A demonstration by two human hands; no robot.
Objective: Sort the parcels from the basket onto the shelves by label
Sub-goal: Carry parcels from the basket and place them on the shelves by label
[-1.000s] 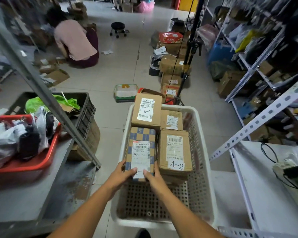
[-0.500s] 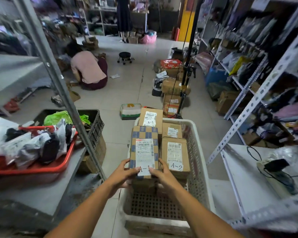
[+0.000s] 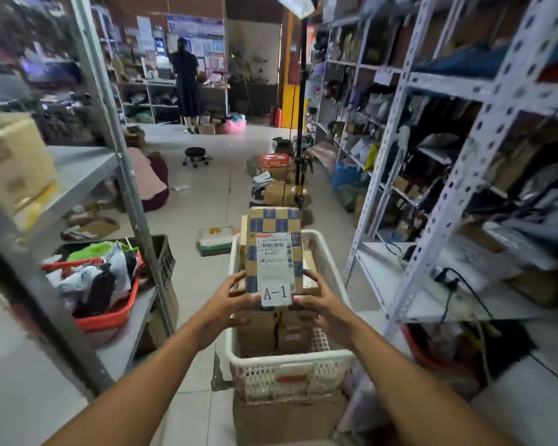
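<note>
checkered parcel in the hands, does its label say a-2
No, the white label on the checkered parcel, held between the left hand and right hand above the basket, reads A-1.

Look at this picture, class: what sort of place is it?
Probably a parcel depot or stockroom: metal shelves packed with goods, a white basket of cardboard boxes, and a labelled parcel marked A-1.

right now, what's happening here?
A person is sorting parcels. Both hands, the left hand and the right hand, grip a checkered box by its lower corners and hold it upright above the white basket. Its label reads A-1. More cardboard parcels lie in the basket. Metal shelves stand on both sides; the box is not on either.
</note>
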